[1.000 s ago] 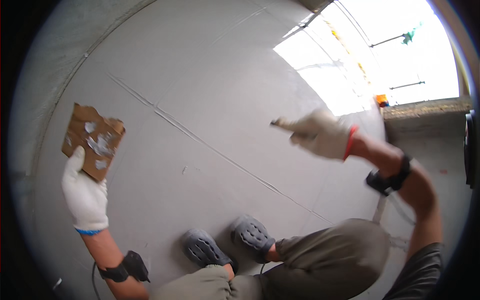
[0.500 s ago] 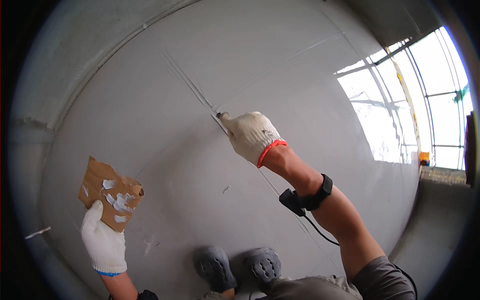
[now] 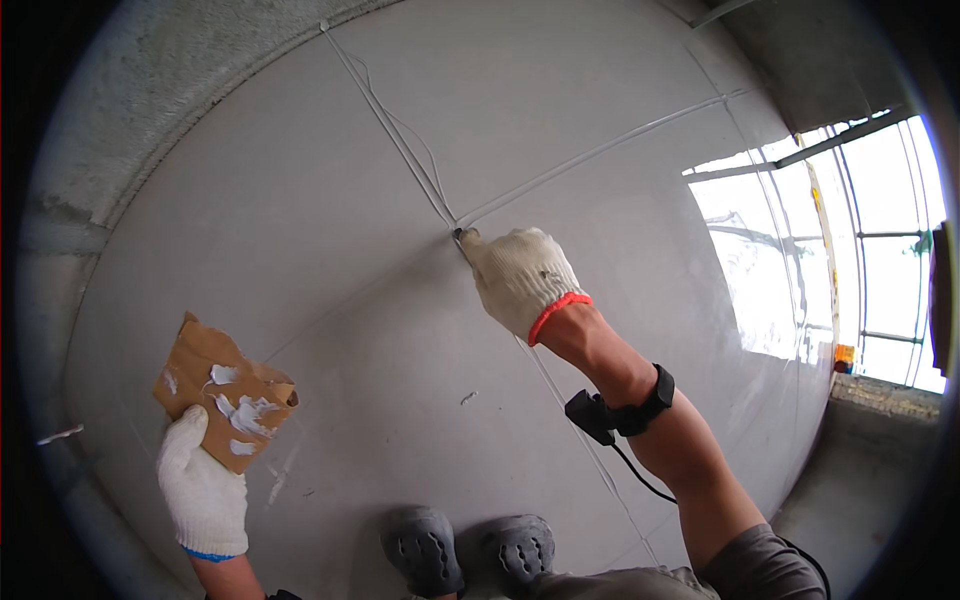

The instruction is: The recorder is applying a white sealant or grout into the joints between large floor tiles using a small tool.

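Observation:
My left hand (image 3: 203,480), in a white glove, grips a torn piece of brown cardboard (image 3: 190,355) smeared with pale paste, low on the left. Near the middle, my right hand (image 3: 515,275), in a soiled white glove with a red cuff, is closed, its forefinger end at the meeting point of pale grout lines (image 3: 395,140) on the glossy grey tiled floor (image 3: 330,200). A small dark tip (image 3: 459,234) shows at that finger; whether it is a held tool I cannot make out.
A rough concrete edge (image 3: 180,90) curves along the left and top. At right a bright window (image 3: 880,260) reflects on the tiles, with a small orange object (image 3: 843,355) by its sill. My grey clogs (image 3: 420,550) stand at the bottom.
My right hand has moved down and left from beside the window onto the lines at the middle, and the view has shifted. My left hand still holds the cardboard.

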`<state>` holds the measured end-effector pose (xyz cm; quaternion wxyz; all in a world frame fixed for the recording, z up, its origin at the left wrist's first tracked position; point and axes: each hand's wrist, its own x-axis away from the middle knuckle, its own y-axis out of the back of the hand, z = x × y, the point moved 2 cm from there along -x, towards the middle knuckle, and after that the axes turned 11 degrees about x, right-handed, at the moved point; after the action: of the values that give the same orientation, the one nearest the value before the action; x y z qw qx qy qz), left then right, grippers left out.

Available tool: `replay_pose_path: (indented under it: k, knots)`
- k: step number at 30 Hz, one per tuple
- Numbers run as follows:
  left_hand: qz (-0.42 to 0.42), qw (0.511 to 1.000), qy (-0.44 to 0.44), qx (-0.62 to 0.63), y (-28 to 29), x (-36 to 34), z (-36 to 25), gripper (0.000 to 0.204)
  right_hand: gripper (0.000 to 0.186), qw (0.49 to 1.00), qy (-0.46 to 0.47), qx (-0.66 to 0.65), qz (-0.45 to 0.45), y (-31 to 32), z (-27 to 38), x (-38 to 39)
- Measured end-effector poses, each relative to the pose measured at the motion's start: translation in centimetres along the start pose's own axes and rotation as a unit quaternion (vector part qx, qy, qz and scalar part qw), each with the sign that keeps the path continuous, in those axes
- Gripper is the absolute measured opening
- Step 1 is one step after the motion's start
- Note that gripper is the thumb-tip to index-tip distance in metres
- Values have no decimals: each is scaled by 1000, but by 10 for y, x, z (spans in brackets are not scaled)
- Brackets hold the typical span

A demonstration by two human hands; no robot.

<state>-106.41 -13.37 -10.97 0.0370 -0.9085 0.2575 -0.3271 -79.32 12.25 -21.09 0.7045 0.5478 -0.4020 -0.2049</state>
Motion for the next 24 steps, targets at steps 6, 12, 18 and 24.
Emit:
replay_pose_path:
  k: [6,12,18,24]
  knots:
    - [1,1000,0,-2,0,-4,4,67,26,1000,2,-5,-17,-3,0,-2]
    - [3,1000,3,-12,-5,-1,4,66,25,999,14,38,28,5,0,-7]
    - [24,999,18,-12,1,-1,2,59,26,996,5,22,82,2,-1,-9]
    - [4,1000,4,-7,3,3,2,63,30,996,18,51,65,-1,-3,2]
